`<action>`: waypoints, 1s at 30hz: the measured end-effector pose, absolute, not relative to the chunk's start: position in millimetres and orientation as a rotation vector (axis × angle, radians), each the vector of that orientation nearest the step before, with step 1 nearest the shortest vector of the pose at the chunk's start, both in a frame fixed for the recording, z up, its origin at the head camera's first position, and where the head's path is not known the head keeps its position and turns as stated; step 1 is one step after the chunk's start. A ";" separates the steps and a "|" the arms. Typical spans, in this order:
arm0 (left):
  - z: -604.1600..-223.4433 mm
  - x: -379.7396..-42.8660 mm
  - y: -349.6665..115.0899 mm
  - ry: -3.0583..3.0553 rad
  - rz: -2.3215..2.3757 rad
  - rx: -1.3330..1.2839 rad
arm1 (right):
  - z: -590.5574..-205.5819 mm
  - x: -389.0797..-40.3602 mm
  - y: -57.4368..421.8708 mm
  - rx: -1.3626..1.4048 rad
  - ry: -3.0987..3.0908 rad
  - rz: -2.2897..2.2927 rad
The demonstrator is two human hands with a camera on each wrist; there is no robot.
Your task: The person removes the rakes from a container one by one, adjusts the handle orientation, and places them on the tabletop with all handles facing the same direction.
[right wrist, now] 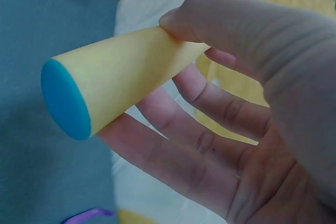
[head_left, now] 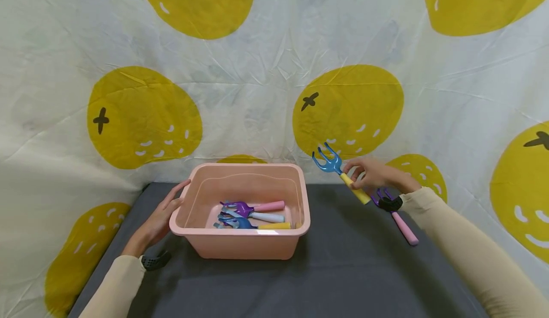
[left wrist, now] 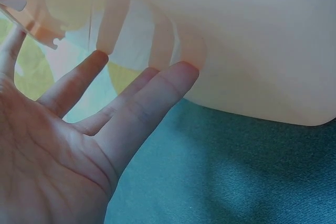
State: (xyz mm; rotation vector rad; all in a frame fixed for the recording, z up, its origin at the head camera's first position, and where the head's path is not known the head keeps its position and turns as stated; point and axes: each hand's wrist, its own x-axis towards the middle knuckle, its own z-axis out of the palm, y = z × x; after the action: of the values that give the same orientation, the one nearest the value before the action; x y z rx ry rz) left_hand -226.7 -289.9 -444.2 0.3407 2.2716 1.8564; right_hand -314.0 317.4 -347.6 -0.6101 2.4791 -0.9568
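My right hand [head_left: 374, 172] pinches a small garden hand fork by its yellow handle, thumb on one side and fingers on the other. The fork's blue tines [head_left: 331, 165] point up and left, above the table to the right of a pink plastic tub [head_left: 244, 246]. In the right wrist view the yellow handle [right wrist: 115, 74] ends in a blue cap. My left hand [head_left: 160, 218] touches the tub's left side with extended fingers. Inside the tub lie several hand forks, among them a purple one with a pink handle [head_left: 269, 206] and a blue one with a yellow handle [head_left: 274, 225].
Another purple hand fork with a pink handle [head_left: 404, 228] lies on the dark grey table [head_left: 343, 275], partly behind my right wrist. Behind the table hangs a white cloth [head_left: 249, 113] printed with yellow fruit shapes.
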 end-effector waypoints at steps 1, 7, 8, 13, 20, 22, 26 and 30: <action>-444.5 -226.9 -290.0 2.270 1.854 0.344 | -354.1 -313.4 322.7 -0.603 2.481 -0.971; -446.0 -227.0 -290.8 2.273 1.850 0.356 | -389.8 -309.7 351.4 -0.546 2.452 -1.063; -446.0 -226.8 -290.9 2.272 1.854 0.359 | -395.2 -308.6 355.4 -0.537 2.439 -1.086; -446.0 -226.0 -290.7 2.258 1.866 0.370 | -422.5 -300.5 371.3 -0.513 2.420 -1.163; -445.4 -226.6 -290.2 2.278 1.849 0.357 | -455.6 -288.2 388.9 -0.423 2.379 -1.224; -445.0 -227.0 -290.2 2.285 1.848 0.358 | -461.0 -284.3 393.3 -0.403 2.376 -1.227; -445.0 -228.1 -290.8 2.297 1.845 0.351 | -467.7 -277.0 399.8 -0.366 2.360 -1.242; -445.8 -228.6 -291.4 2.288 1.855 0.351 | -471.9 -272.2 404.9 -0.334 2.352 -1.228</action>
State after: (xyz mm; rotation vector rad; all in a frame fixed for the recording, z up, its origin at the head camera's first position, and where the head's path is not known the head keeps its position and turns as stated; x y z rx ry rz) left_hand -228.6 -291.4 -445.8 0.3515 2.2884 1.8551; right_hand -272.2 404.9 -471.9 -0.3344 2.3519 -1.2275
